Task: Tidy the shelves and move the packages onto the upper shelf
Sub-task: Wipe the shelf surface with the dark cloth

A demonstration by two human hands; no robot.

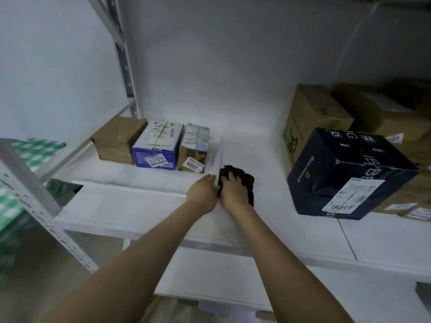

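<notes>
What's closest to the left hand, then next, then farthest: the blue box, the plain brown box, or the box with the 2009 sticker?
From the left hand, in the head view:
1. Box with the 2009 sticker, just behind the hand, slightly left.
2. Blue box, farther left.
3. Plain brown box, at the far left end of the row.

Plain white wall [233,54], grey perforated upright [126,73], dim light

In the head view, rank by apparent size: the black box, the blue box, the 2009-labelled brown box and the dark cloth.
1. black box, clearly largest.
2. blue box.
3. 2009-labelled brown box.
4. dark cloth, partly hidden under the right hand, so unsure against the brown box.
</notes>
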